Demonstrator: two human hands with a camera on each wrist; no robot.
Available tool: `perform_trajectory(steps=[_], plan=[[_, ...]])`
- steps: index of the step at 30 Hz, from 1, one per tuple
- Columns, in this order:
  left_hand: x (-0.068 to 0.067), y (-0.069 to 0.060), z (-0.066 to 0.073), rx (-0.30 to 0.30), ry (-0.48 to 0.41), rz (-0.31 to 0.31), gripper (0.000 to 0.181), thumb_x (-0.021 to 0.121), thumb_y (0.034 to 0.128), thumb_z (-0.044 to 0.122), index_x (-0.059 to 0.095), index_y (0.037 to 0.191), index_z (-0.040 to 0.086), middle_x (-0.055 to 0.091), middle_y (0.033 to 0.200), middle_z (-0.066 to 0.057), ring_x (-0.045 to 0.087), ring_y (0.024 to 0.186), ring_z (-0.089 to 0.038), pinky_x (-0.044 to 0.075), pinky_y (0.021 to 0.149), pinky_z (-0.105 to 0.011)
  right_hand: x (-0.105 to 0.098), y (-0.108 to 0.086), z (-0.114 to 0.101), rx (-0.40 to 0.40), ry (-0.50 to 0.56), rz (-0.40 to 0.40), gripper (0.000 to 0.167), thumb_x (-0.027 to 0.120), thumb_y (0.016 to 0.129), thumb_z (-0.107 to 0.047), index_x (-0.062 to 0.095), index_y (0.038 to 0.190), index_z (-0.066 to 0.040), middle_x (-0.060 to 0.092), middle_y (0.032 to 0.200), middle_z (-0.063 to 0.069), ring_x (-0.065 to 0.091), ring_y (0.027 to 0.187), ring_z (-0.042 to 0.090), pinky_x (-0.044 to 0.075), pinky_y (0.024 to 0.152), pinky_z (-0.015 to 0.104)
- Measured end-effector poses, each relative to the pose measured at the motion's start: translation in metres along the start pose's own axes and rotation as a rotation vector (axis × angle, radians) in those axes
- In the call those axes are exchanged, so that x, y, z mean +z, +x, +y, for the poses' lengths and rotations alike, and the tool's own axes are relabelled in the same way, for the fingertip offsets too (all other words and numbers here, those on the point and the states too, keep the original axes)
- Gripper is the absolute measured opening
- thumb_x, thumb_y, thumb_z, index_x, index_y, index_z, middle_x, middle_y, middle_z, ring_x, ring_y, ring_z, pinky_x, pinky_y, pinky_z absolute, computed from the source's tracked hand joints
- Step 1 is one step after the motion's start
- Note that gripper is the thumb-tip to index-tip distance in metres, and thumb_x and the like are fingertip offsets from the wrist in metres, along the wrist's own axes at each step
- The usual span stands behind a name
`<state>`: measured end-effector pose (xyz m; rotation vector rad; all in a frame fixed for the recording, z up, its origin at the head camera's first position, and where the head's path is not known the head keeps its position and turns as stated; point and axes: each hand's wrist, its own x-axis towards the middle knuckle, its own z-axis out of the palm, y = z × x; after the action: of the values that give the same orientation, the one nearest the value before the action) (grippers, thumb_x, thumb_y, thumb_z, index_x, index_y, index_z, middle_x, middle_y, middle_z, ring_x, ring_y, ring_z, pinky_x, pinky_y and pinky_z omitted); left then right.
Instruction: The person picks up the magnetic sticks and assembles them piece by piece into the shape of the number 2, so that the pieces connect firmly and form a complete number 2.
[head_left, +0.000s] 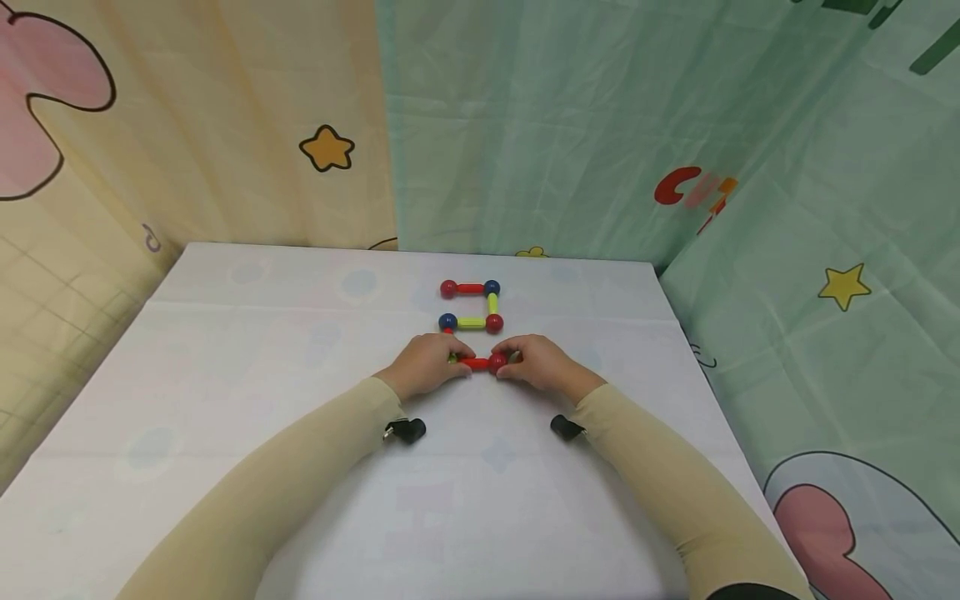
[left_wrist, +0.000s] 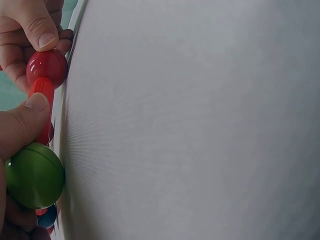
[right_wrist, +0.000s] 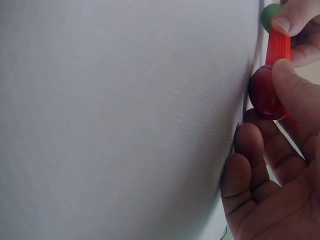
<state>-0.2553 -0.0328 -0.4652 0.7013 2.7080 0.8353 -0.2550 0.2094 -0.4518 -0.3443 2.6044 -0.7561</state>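
Note:
A chain of coloured balls and rods lies on the white-covered table. Its near rod, a red rod (head_left: 474, 364), joins a green ball (left_wrist: 36, 176) to a red ball (head_left: 497, 362). My left hand (head_left: 427, 364) pinches this rod beside the green ball, which it mostly hides in the head view. With thumb and fingers, my right hand (head_left: 546, 364) holds the red ball at the rod's other end. Farther back are a blue ball (head_left: 447, 322), a yellow-green rod (head_left: 471, 322), a second red ball (head_left: 494, 323) and a far red rod (head_left: 470, 288).
The white table (head_left: 480, 500) reaches back to a patterned curtain (head_left: 525, 125). Another curtain (head_left: 840, 333) hangs along the right side. A small black device (head_left: 407, 430) sits at the left cuff, and a similar black device (head_left: 566, 427) at the right cuff.

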Motion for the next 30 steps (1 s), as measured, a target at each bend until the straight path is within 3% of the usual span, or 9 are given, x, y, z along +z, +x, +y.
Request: perform_trajectory(steps=[11, 17, 26, 30], plan=[[-0.001, -0.002, 0.0, 0.0, 0.012, 0.008, 0.033, 0.08, 0.0947, 0.035, 0.078, 0.125, 0.023, 0.078, 0.113, 0.007, 0.066, 0.105, -0.018, 0.052, 0.101, -0.043, -0.001, 0.003, 0.006, -0.027, 0.001, -0.009, 0.045, 0.081, 0.095, -0.028, 0.068, 0.138, -0.02, 0.07, 0.119, 0.001, 0.062, 0.099, 0.019, 0.056, 0.088, 0.032], [-0.003, -0.004, -0.004, 0.038, 0.038, 0.012, 0.034, 0.079, 0.0957, 0.035, 0.077, 0.127, 0.023, 0.076, 0.124, 0.005, 0.067, 0.117, -0.02, 0.044, 0.111, -0.051, -0.002, 0.003, 0.006, -0.015, -0.003, -0.014, 0.047, 0.081, 0.095, -0.028, 0.067, 0.139, -0.021, 0.07, 0.119, 0.001, 0.062, 0.1, 0.02, 0.057, 0.087, 0.032], [-0.007, -0.008, -0.008, 0.055, 0.068, 0.011, 0.035, 0.078, 0.0967, 0.034, 0.076, 0.13, 0.024, 0.073, 0.132, 0.004, 0.063, 0.13, -0.022, 0.042, 0.114, -0.052, -0.004, 0.002, 0.009, -0.006, -0.019, -0.012, 0.053, 0.08, 0.095, -0.027, 0.063, 0.144, -0.021, 0.07, 0.124, 0.001, 0.063, 0.105, 0.02, 0.058, 0.094, 0.034], [-0.011, -0.013, -0.01, 0.072, 0.059, 0.038, 0.036, 0.075, 0.0985, 0.033, 0.074, 0.133, 0.023, 0.071, 0.137, 0.003, 0.058, 0.138, -0.025, 0.041, 0.116, -0.057, -0.006, 0.0, 0.01, -0.002, -0.019, -0.014, 0.053, 0.08, 0.095, -0.028, 0.063, 0.144, -0.02, 0.07, 0.126, 0.002, 0.063, 0.105, 0.021, 0.058, 0.092, 0.035]])
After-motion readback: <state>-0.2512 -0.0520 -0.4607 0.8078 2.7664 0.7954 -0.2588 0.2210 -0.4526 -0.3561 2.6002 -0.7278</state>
